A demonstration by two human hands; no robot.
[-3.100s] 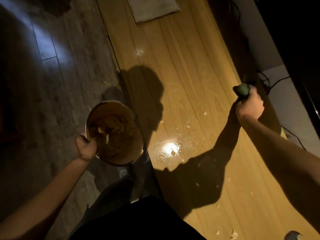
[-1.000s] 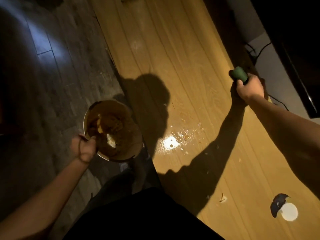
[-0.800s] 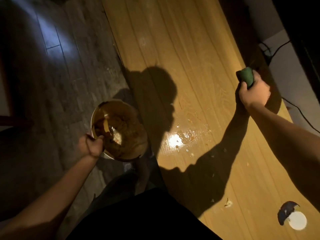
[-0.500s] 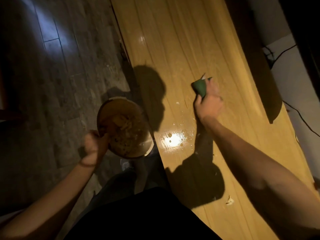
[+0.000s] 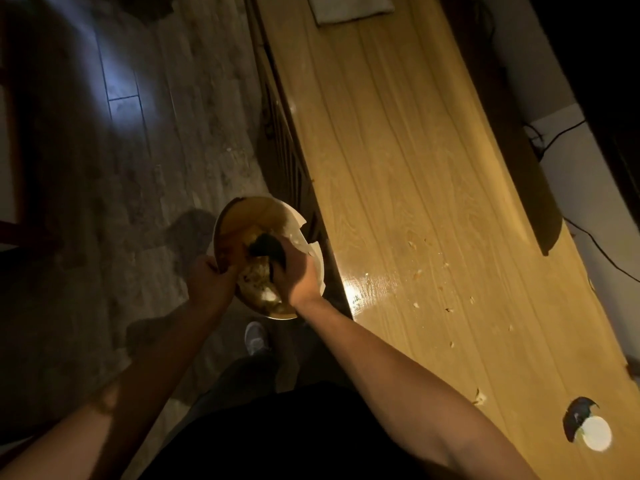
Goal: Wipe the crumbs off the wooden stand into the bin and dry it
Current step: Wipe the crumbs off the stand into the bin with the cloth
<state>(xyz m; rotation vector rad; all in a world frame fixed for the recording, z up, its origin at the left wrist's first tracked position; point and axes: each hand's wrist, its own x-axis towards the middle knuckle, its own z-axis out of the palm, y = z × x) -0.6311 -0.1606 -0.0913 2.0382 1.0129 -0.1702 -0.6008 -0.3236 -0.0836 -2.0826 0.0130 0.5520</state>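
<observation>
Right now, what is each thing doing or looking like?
Left hand: shut on the bin's rim, holding it up beside the stand.
Right hand: over the bin's mouth, shut on the sponge.
Sponge: dark, held inside the bin's opening.
Bin: tilted, rubbish inside.
Wooden stand: crumbs scattered on it, one shiny patch near its edge.
Cloth: lying flat at the stand's far end, untouched.

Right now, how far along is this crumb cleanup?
Partway. In hand: the right hand holds the dark sponge over the bin, which the left hand grips beside the wooden stand. Left: scattered crumbs remain, and drying; a folded cloth lies at the far end.
</observation>
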